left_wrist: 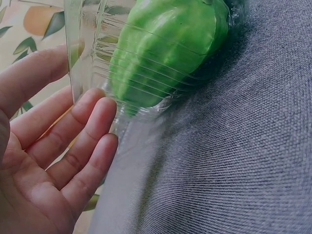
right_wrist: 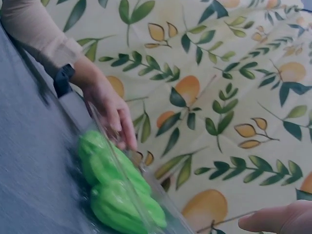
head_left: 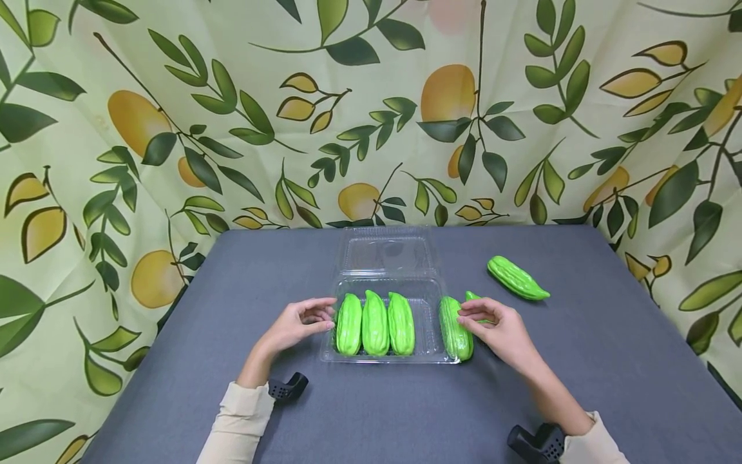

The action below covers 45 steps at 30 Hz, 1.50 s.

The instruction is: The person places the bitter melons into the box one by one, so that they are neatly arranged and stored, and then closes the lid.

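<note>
An open clear plastic clamshell box (head_left: 426,351) holds three bright green bitter melons (head_left: 375,325) side by side, tips pointing away. At the box's left wall, my left hand (head_left: 303,320) rests its loosely extended fingertips; in the left wrist view, these fingers (left_wrist: 80,151) meet the clear wall beside a ribbed melon (left_wrist: 170,48). Another bitter melon (head_left: 456,328) lies along the box's right edge. My right hand (head_left: 497,328) is just right of it, thumb and fingertips overlapping its right side. In the right wrist view, only one right finger (right_wrist: 273,220) shows.
The box's clear lid (head_left: 387,251) is folded back toward the patterned curtain (head_left: 371,161). One bitter melon (head_left: 518,278) lies at the back right of the grey table (head_left: 371,412). Another melon's tip (head_left: 471,295) shows behind my right hand, which hides the remainder.
</note>
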Tool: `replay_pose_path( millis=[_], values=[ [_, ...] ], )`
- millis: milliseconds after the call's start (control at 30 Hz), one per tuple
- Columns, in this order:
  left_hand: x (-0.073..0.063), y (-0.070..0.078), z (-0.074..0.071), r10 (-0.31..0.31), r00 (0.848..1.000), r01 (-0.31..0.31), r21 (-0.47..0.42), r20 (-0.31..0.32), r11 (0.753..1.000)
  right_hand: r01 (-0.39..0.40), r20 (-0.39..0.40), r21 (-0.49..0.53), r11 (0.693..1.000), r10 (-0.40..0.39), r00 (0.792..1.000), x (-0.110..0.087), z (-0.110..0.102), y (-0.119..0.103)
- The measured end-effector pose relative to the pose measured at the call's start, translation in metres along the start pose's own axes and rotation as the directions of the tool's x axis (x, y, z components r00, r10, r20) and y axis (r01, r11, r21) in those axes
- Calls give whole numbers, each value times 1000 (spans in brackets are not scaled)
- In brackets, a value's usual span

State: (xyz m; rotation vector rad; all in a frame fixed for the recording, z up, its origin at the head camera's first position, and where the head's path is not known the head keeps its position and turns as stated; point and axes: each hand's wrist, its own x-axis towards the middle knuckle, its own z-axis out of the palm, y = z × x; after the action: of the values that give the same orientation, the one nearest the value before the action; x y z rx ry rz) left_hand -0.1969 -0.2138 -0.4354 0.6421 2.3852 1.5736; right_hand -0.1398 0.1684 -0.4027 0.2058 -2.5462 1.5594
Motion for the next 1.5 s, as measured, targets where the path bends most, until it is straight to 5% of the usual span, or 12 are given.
replay_pose_path(
  millis=[300,600,1500],
  values=[
    [1,1,0,-4,1000,4,3,2,1000,-99,0,-108,989,100,995,7,-29,11],
    [1,-1,1,-11,1000,11,-25,0,1000,-132,-39,-74,988,130,991,13,-44,19],
    [0,-1,0,-8,1000,8,-11,3,1000,-219,-1,-82,972,219,976,22,-56,58]
  ],
)
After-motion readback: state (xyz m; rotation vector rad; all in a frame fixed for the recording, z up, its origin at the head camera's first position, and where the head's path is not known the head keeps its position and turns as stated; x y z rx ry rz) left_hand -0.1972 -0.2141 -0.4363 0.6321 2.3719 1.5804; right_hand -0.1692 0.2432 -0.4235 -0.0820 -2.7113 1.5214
